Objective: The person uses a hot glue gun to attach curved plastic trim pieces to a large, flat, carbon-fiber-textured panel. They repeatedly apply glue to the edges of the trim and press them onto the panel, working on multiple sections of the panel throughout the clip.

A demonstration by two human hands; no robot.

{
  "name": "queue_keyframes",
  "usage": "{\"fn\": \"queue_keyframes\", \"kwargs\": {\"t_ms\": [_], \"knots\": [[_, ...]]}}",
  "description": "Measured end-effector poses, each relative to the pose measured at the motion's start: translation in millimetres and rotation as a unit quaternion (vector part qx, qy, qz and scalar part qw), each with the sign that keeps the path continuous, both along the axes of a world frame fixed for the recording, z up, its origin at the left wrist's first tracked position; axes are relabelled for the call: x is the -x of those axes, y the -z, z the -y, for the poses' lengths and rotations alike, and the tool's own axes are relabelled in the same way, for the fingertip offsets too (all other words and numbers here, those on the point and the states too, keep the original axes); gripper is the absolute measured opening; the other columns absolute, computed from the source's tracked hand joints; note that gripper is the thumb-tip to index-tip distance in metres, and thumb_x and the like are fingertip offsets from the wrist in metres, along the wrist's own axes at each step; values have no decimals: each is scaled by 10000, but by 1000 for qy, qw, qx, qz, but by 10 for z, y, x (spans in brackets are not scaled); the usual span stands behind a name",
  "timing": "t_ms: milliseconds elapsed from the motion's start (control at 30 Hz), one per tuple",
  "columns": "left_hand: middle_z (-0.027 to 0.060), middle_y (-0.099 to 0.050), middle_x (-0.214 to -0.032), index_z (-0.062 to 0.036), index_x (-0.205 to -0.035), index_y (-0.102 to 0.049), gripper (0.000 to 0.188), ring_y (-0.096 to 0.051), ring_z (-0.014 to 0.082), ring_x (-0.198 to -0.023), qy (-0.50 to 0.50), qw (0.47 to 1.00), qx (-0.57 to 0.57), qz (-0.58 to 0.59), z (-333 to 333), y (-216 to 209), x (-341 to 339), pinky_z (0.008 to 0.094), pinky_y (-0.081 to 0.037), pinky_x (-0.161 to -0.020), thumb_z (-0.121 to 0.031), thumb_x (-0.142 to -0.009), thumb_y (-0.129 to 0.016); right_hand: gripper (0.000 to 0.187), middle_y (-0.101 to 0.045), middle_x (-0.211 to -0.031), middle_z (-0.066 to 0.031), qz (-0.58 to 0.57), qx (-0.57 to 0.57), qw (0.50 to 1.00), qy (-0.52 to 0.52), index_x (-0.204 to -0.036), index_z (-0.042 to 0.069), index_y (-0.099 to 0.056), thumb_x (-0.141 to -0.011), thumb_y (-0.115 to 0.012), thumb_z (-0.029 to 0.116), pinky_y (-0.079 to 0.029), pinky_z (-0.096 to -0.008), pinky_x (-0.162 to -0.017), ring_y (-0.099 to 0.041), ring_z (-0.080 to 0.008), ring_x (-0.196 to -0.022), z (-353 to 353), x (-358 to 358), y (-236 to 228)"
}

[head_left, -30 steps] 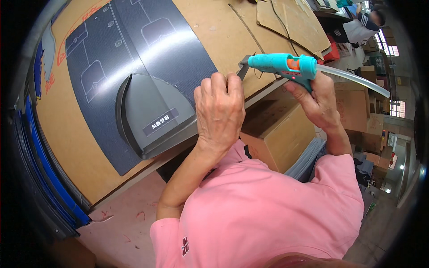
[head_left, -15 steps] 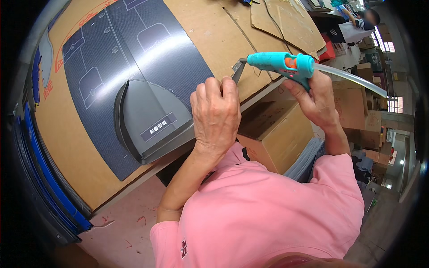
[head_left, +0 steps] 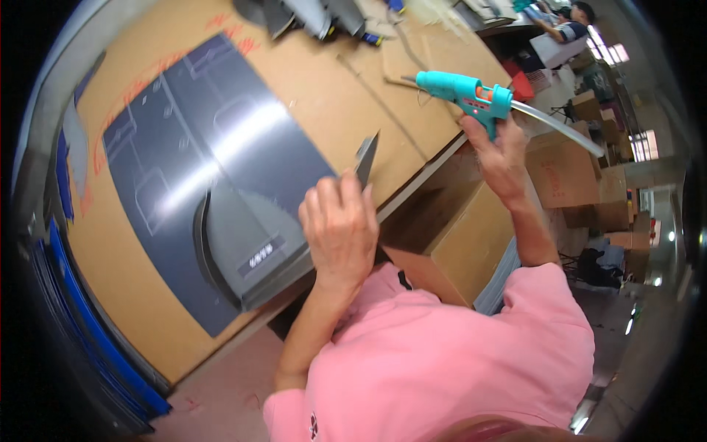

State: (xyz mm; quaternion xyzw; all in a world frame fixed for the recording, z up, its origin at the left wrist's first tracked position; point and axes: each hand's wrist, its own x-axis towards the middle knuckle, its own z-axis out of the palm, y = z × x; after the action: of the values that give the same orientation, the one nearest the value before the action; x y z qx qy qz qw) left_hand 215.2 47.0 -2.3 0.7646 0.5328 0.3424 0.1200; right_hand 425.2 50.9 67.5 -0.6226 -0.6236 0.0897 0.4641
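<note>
Glue gun (head_left: pixel 458 90): teal plastic, pistol-shaped | grey strip (head_left: pixel 367 160): pointed end

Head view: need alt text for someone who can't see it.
A person's right hand holds a teal glue gun; the left hand holds a dark gray strip, its tip apart from the gun's nozzle. On the tan worktable, a gray dome-shaped piece lies on a dark printed sheet.

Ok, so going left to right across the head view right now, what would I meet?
Blue-edged stack, grey curved piece with a label, left grip, turquoise glue gun, clear glue stick jutting out of the gun's back.
</note>
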Motion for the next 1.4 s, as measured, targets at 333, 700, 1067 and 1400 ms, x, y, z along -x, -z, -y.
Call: {"fn": "queue_keyframes", "kwargs": {"t_ms": [333,700,1067,1400], "knots": [[116,-570,-1045,-47,-1215,-581,462,-525,279,-920,-51,990,-128,-1,38,-189,229,391,-378,-790,-237,-810,-697,451,-602,-1034,-185,-36,33,972,228,-1150,9,-503,-933,-473,403,-398,-414,-919,-559,-340,-1038,-1043,-1211,776],[135,-602,-1025,-29,-859,-640,165,-553,327,-1005,-194,974,-120,8,439,-57,1651,423,-428,-876,-191,-852,-667,881,-405,-1360,-304,64,266,943,192,-1417,-10,-237,-799,-666,449,-353,-442,-1034,-409,-412,-1271,-964,-1435,804],[192,-513,-1258,-45,-1110,-630,676,-507,351,-1151,-25,998,-20,46,406,221,1797,427,-427,-923,-644,-803,-570,746,-563,-1189,-205,270,109,928,233,-1375,-25,-327,-834,-658,368,-456,-395,-902,-595,-298,-1043,-653,-1344,830],[198,-534,-1233,-27,-1014,-608,676,-531,357,-1110,-34,999,-31,6,404,217,1771,419,-448,-897,-592,-664,-732,321,-558,-887,-38,196,140,930,-278,-1065,115,-640,-756,-693,47,-476,-316,-710,-555,-205,-780,247,692,288]]}}
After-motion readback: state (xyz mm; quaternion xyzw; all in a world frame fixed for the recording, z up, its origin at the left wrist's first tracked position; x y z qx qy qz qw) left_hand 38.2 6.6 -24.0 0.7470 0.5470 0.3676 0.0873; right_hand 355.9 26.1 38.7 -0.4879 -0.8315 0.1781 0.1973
